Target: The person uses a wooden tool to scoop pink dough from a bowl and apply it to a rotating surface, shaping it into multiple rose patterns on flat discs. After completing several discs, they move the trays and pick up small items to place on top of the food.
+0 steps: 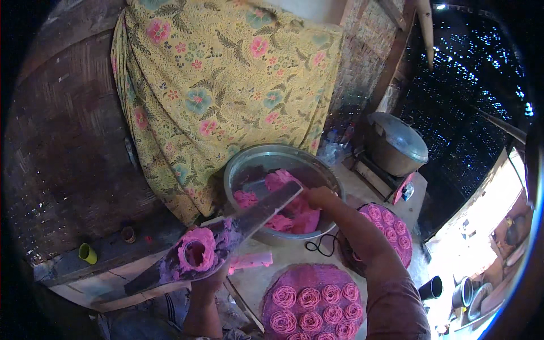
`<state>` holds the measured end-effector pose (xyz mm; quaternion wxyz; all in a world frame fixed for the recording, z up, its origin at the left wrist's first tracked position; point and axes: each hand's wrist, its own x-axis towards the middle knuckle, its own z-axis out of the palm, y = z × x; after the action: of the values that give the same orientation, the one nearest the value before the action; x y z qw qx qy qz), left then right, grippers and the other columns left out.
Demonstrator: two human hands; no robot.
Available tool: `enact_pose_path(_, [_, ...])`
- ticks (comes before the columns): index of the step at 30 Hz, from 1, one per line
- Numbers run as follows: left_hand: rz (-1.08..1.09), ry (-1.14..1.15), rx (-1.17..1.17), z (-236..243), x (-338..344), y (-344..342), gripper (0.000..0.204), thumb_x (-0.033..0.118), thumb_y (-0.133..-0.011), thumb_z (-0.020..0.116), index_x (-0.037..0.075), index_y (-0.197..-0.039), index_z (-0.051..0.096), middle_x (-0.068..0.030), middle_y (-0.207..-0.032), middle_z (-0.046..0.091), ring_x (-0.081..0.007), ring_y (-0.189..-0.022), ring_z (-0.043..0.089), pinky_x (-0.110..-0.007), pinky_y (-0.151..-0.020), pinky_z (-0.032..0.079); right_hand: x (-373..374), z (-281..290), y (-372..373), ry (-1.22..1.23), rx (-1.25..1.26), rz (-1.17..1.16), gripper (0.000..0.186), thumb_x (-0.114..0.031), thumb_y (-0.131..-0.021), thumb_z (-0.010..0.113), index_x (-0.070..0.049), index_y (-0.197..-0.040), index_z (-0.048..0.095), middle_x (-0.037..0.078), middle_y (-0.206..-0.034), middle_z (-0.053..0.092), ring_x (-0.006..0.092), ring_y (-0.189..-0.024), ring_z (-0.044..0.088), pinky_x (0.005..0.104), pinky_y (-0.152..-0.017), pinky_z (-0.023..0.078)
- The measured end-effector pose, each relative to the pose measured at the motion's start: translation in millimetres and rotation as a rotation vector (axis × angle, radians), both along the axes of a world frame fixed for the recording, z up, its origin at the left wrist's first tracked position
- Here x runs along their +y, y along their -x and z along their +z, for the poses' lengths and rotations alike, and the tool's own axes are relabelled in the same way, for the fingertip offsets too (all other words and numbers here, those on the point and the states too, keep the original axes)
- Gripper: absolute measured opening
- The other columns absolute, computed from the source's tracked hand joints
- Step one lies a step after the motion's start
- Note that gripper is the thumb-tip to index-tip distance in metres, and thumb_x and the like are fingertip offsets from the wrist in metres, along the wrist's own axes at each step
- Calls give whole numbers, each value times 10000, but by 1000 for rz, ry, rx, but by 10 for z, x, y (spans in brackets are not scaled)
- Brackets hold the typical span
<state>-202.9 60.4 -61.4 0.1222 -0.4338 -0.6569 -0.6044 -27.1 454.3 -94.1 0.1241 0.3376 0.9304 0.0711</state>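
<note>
My left hand is underneath a long dark piping press, gripping it near its round opening, which is ringed and smeared with pink frosting. The press lies tilted, its far end over a metal basin of pink frosting. My right hand is curled at that end, above the basin; what it grips is partly hidden. A frosting-smeared cylinder lies behind my left hand. A round pink cake with piped roses is near me, and a second one sits farther right.
A lidded metal pot stands on a stove at the back right of the worktop. A black cord curls beside the basin. A yellow cup stands on the left ledge. A floral cloth hangs behind.
</note>
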Motion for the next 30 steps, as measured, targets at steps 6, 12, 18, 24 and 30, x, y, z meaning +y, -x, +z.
enact_pose_path(6, [-274,-285,-432,278,-23,147,413,80,-693,769,44,-1050,563,-40,-995,583,-158,-898,572,-318,-800,470,-659,1584,-560,622,-162,-408,301,-278,-937,499,-41,-1076,621,-12,-739,567,79,-630,485,242,-537,438])
enact_pose_path(12, [-110,-56,279,913,207,189,274,160,-707,772,82,-919,616,-55,-884,626,-192,-790,612,-332,-707,499,-1448,2349,-1745,970,394,-241,377,-240,-940,540,-80,-1280,507,-51,-682,473,44,-551,410,198,-466,340])
enact_pose_path(18, [-217,283,623,1156,555,-202,340,435,-666,725,122,-759,631,-117,-652,562,-303,-648,600,-410,-568,478,-2219,2315,-1931,1552,674,-73,476,-237,-939,534,11,-1326,408,-66,-625,322,36,-517,299,204,-451,239])
enact_pose_path(24, [-283,266,633,1275,784,-361,348,424,-800,586,82,-734,571,-160,-733,597,-363,-698,599,-464,-609,463,-2125,2354,-1635,1137,490,-135,349,-271,-932,523,-59,-1205,572,-54,-606,351,75,-489,343,248,-434,304])
enact_pose_path(30, [-324,137,791,1175,1112,-250,332,402,-755,617,70,-771,614,-141,-758,630,-344,-728,615,-450,-648,484,-2490,2299,-878,-403,317,415,332,-184,-869,524,-82,-1182,565,56,-757,567,231,-674,603,393,-546,495])
